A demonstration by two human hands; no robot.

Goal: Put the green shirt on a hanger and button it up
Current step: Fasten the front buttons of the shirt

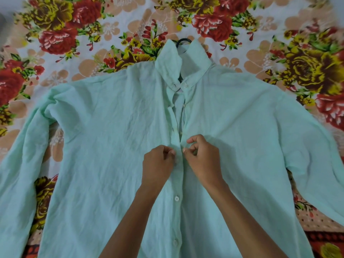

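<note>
**Floral bedsheet, green shirt half buttoned**

Floral bedsheet [78, 58] fills the whole background, printed with big red and yellow roses and pale peach blossoms on a white ground; no other part of the room shows. Spread flat on it lies the green shirt [104, 138], front up, sleeves flung out to both sides, collar at the far end. A dark hanger [183, 41] hook pokes out above the collar. Two white buttons low on the front are done up; the front gapes open higher up, below the collar button [185, 85]. The left hand [158, 164] pinches the left edge of the front opening. The right hand [201, 157] pinches the right edge just beside it, fingers curled, the two hands nearly touching.
</note>
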